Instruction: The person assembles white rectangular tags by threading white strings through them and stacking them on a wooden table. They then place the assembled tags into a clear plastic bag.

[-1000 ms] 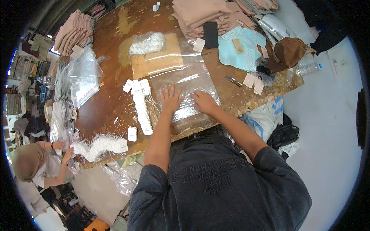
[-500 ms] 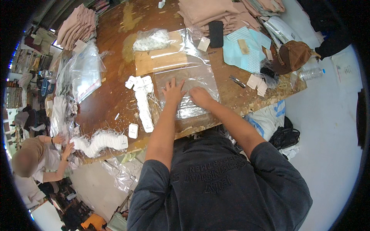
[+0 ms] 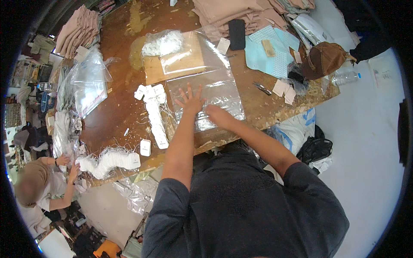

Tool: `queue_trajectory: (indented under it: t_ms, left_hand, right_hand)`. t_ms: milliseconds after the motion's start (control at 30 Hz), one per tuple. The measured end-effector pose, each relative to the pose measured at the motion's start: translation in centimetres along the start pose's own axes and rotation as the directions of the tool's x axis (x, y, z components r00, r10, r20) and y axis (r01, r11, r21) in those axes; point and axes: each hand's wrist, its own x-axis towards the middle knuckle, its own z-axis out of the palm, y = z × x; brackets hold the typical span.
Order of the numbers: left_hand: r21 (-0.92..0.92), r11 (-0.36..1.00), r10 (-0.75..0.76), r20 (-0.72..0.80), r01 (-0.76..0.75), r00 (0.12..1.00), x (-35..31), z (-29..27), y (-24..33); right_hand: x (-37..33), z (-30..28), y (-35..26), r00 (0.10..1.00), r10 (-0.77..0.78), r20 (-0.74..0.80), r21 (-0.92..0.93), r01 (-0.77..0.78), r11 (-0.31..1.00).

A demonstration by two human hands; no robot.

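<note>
A clear plastic bag lies flat on the wooden table in front of me. On its near half my left hand rests open, fingers spread and pointing away. Just right of it, my right hand is curled, knuckles over the bag. Its fingertips are hidden, so whatever it may hold cannot be made out. The bag's far part overlaps a brown cardboard sheet, on which sits a bundle of crumpled clear plastic. Left of the bag runs a row of white tags with strings.
Another fanned row of white tags lies near the table's left edge, beside a co-worker's hands. Folded pink fabric, a dark phone-like slab, light-blue sheets, snips and a brown cap lie around the far right.
My left fingers have spread wider on the bag. My right hand has shifted slightly nearer to me, still curled. The whole view has moved a little.
</note>
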Motion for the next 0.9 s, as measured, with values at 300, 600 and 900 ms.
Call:
queue_trajectory:
  t_ms: [300, 600, 900]
  left_hand:
    - [0.001, 1.0, -0.006, 0.023, 0.006, 1.0, -0.5, 0.8, 0.1]
    - [-0.048, 0.998, -0.035, 0.092, 0.039, 0.995, -0.5, 0.1, 0.5]
    - [-0.014, 1.0, -0.027, 0.067, 0.028, 0.997, -0.6, 0.2, 0.7]
  right_hand:
    - [3.2, -0.6, 3.4, 0.999, 0.046, 0.026, -0.274, -0.037, 0.961]
    - [1.5, 0.8, 2.6, 0.995, -0.056, -0.083, -0.161, 0.042, 0.986]
    - [3.7, -0.5, 4.2, 0.994, -0.111, 0.021, -0.307, 0.112, 0.945]
